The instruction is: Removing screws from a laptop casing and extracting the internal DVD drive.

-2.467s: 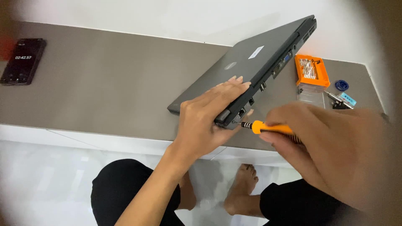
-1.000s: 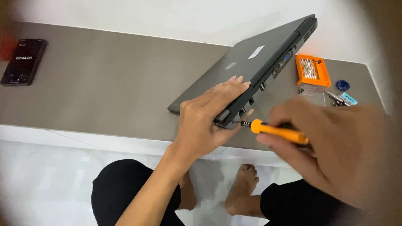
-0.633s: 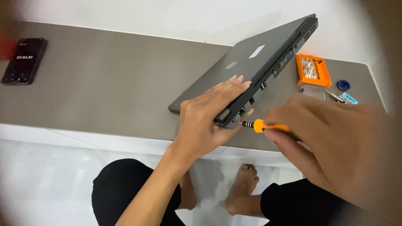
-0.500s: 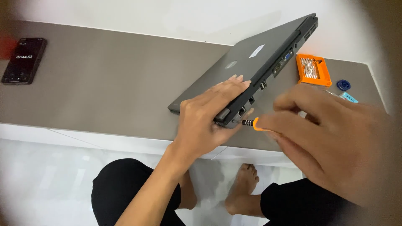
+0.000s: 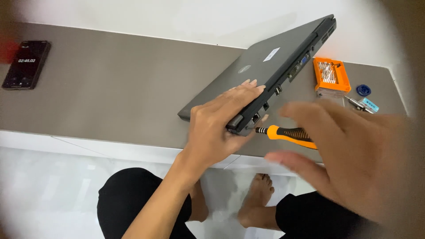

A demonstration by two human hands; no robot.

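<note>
The closed grey laptop [image 5: 270, 73] sits tilted on the desk [image 5: 110, 88]. The left hand [image 5: 219, 126] clamps its near corner. The right hand [image 5: 349, 150], blurred, apparently holds the orange screwdriver [image 5: 287, 134] loosely against the laptop's side; 0 screws visibly out.
</note>
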